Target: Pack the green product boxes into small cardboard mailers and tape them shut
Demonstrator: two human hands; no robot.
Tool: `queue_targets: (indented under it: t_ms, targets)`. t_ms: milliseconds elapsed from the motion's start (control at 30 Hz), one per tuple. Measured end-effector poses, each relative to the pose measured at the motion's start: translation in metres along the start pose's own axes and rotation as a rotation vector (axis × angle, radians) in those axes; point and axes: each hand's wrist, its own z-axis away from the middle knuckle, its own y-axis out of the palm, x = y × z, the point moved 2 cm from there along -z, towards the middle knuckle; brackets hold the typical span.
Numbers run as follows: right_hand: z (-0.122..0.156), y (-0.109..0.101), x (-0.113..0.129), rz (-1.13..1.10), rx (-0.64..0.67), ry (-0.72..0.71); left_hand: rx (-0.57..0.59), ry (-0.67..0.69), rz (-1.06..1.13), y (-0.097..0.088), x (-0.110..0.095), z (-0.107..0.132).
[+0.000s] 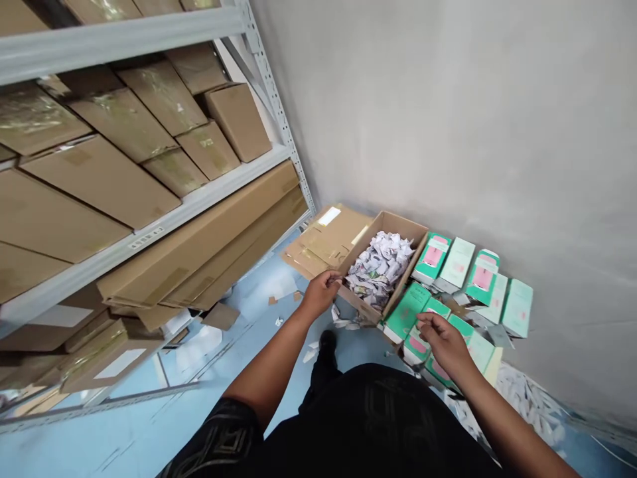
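- Two hands out: L hand (321, 292) clamped on near rim of open brown cardboard box (363, 242), full of crumpled white paper (381, 265).
- Box on blue floor (249, 279); long axis runs away from L hand, twd wall.
- R hand (442, 338): fingers pinched together, just over green-and-white cartons (408, 309) right of box.

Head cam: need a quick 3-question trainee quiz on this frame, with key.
1. True or false: the carton holds crumpled paper.
2. The left hand is at: A the carton's rim; B a shelf; C the wall.
3. Fill in: the right hand is over small boxes that are mostly ___ in colour.
Key: 1 true; 2 A; 3 green.
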Motion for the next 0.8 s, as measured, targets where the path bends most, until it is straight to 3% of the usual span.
queue_targets:
  t_ms: [233, 367, 467, 567, 667, 800]
  targets:
    - [-0.045, 0.092, 0.04, 0.095, -0.176, 0.0, 0.048, -0.081, -0.256, -0.098, 0.093, -0.108]
    - [-0.067, 0.153, 0.074, 0.114, -0.239, 0.016, 0.135, -0.074, -0.511, -0.132, 0.128, -0.172]
    - [-0.074, 0.184, 0.094, 0.152, -0.246, 0.0, 0.182, -0.094, -0.579, -0.139, 0.147, -0.217]
    - [-0.074, 0.201, 0.104, 0.2, -0.259, 0.017, 0.184, -0.166, -0.665, -0.138, 0.166, -0.249]
    - [-0.071, 0.208, 0.105, 0.228, -0.275, 0.06, 0.241, -0.286, -0.769, -0.135, 0.183, -0.268]
    - [-0.071, 0.214, 0.102, 0.224, -0.307, 0.082, 0.273, -0.33, -0.823, -0.136, 0.197, -0.279]
